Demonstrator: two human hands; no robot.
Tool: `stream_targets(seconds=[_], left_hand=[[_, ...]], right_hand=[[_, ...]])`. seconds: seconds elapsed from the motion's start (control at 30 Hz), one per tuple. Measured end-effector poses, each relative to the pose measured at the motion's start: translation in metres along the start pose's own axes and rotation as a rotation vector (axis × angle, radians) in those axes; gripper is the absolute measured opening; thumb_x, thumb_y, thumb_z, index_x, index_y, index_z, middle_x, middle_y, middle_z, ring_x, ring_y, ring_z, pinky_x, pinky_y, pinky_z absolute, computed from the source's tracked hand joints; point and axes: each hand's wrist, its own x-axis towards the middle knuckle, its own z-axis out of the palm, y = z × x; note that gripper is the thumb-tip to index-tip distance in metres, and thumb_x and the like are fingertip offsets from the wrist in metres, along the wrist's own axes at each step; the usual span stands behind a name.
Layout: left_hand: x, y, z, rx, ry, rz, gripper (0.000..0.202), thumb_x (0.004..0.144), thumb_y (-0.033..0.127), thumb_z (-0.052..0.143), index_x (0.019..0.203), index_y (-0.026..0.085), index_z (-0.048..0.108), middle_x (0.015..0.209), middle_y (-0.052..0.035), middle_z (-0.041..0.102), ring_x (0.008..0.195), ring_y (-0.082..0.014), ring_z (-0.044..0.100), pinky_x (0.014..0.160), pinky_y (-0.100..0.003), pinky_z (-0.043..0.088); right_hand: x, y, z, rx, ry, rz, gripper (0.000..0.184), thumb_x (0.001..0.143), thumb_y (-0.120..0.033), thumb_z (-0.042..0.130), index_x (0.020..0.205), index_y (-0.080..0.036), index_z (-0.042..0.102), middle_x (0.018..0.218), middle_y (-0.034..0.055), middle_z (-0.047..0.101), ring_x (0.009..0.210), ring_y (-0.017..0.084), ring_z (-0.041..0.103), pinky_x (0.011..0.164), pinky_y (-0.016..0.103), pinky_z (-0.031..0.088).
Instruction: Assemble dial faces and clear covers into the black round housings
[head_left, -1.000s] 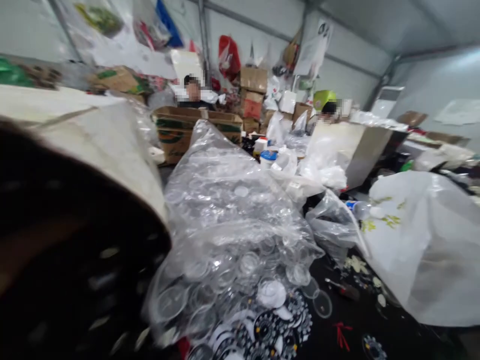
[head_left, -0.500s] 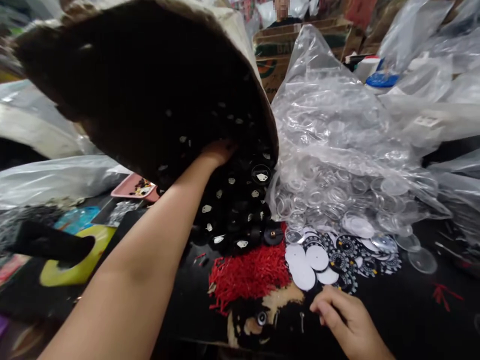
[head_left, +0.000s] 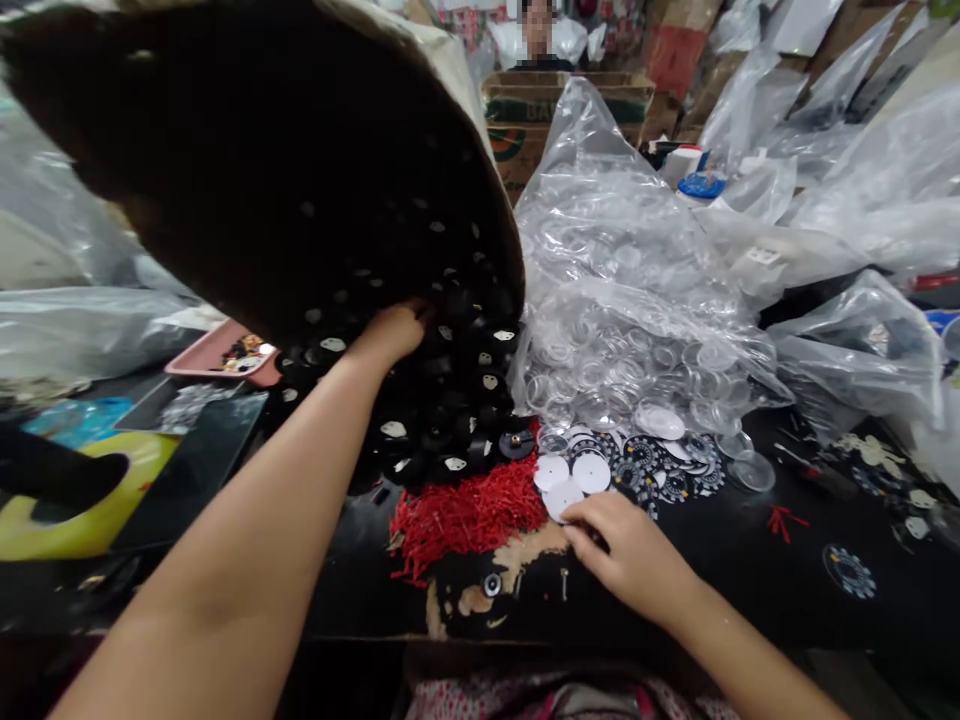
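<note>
My left hand (head_left: 399,332) reaches into the mouth of a large dark sack (head_left: 247,170). It lies among many round black parts with small pale metal pieces (head_left: 427,435), and its fingertips are lost in the shadow. My right hand (head_left: 622,545) is low over the table, thumb and forefinger curled close together. Their tips meet the near edge of a white disc (head_left: 561,498), one of several lying loose. Whether anything is pinched between them cannot be made out. Beside the white discs spread black printed dials (head_left: 637,462).
Red slivers (head_left: 465,515) are heaped before the sack. A clear bag (head_left: 622,240) spills transparent round covers on the right. Left stand a pink tray (head_left: 184,362) and a yellow tape roll (head_left: 67,515). A small metal ring (head_left: 492,585) lies near the table edge. Beyond, a person sits behind a carton (head_left: 562,95).
The view has swung right, so things sit further left in the picture. My right hand has come up to the white discs. My left hand has shifted slightly nearer, still inside the sack.
</note>
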Motion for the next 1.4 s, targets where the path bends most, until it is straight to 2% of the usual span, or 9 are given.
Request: stream_targets(seconds=[0.27,0.43,0.53,0.63,0.83,0.97,1.13,1.3,1.4], left_hand=[[-0.032,-0.001,-0.015,-0.162,0.149,-0.083,0.036,0.099,0.031,0.044,0.124,0.018,0.065,0.127,-0.0091,0.069,0.121,-0.0254,0.061,0.104,-0.038,0.044],[-0.141,-0.017,-0.026,-0.260,0.339,-0.096,0.037,0.100,0.037,0.040,0.122,0.021,0.065,0.124,-0.0048,0.071,0.117,-0.0184,0.063,0.103,-0.030,0.046],[-0.221,-0.033,-0.007,-0.339,0.494,-0.288,0.036,0.099,0.040,0.041,0.115,0.019,0.065,0.113,-0.0071,0.072,0.104,-0.0185,0.068,0.096,-0.030,0.051],[-0.271,-0.048,0.019,-0.258,0.533,-0.407,0.036,0.098,0.038,0.042,0.118,0.016,0.062,0.114,-0.0124,0.069,0.104,-0.0220,0.067,0.094,-0.035,0.052],[-0.256,-0.064,0.034,-0.113,0.479,-0.406,0.039,0.090,0.033,0.058,0.126,0.017,0.060,0.130,-0.0151,0.062,0.124,-0.0287,0.055,0.112,-0.046,0.037],[-0.227,-0.070,0.034,-0.050,0.466,-0.417,0.050,0.084,0.035,0.067,0.129,0.017,0.059,0.129,-0.0169,0.064,0.132,-0.0365,0.046,0.120,-0.060,0.013],[-0.231,-0.073,0.033,-0.102,0.473,-0.412,0.050,0.085,0.036,0.066,0.129,0.013,0.057,0.119,-0.0175,0.068,0.127,-0.0356,0.051,0.120,-0.062,0.013],[-0.277,-0.033,0.026,-0.296,0.472,-0.320,0.051,0.086,0.034,0.065,0.134,0.024,0.051,0.133,-0.0118,0.061,0.128,-0.0288,0.053,0.115,-0.051,0.033],[-0.305,0.011,0.028,-0.695,0.148,-0.086,0.056,0.083,0.027,0.070,0.136,0.032,0.053,0.138,-0.0071,0.060,0.131,-0.0283,0.053,0.114,-0.045,0.037]], right_hand=[[0.009,0.010,-0.011,-0.089,0.015,0.002,0.026,0.095,-0.024,0.054,0.115,-0.017,0.068,0.102,0.0102,0.073,0.092,0.022,0.068,0.084,0.039,0.054],[-0.013,0.024,-0.003,-0.114,0.097,-0.018,0.029,0.097,-0.034,0.049,0.112,-0.020,0.070,0.105,0.0101,0.074,0.099,0.026,0.069,0.088,0.046,0.055],[-0.019,0.028,0.006,-0.141,0.145,-0.064,0.031,0.097,-0.040,0.048,0.112,-0.022,0.070,0.105,0.0097,0.075,0.099,0.029,0.070,0.088,0.049,0.056],[-0.016,0.013,0.011,-0.124,0.138,-0.126,0.030,0.097,-0.040,0.049,0.111,-0.025,0.070,0.107,0.0086,0.075,0.098,0.027,0.071,0.084,0.045,0.059],[-0.010,-0.031,0.019,-0.094,-0.028,-0.280,0.031,0.099,-0.034,0.047,0.123,-0.033,0.065,0.119,0.0018,0.073,0.107,0.024,0.070,0.086,0.045,0.061],[-0.019,-0.035,0.027,-0.132,-0.053,-0.279,0.030,0.096,-0.030,0.049,0.119,-0.031,0.067,0.119,0.0029,0.074,0.106,0.025,0.071,0.084,0.042,0.062],[-0.026,-0.031,0.032,-0.070,-0.097,-0.243,0.027,0.094,-0.030,0.052,0.115,-0.030,0.069,0.109,0.0034,0.076,0.097,0.024,0.073,0.077,0.037,0.062],[-0.010,-0.046,0.030,0.224,-0.170,0.003,0.030,0.096,-0.039,0.049,0.117,-0.027,0.067,0.112,0.0068,0.074,0.107,0.025,0.068,0.092,0.044,0.054],[0.002,-0.058,0.028,0.496,-0.271,0.232,0.037,0.094,-0.046,0.050,0.117,-0.020,0.062,0.085,0.0055,0.071,0.078,0.020,0.069,0.072,0.035,0.056]])
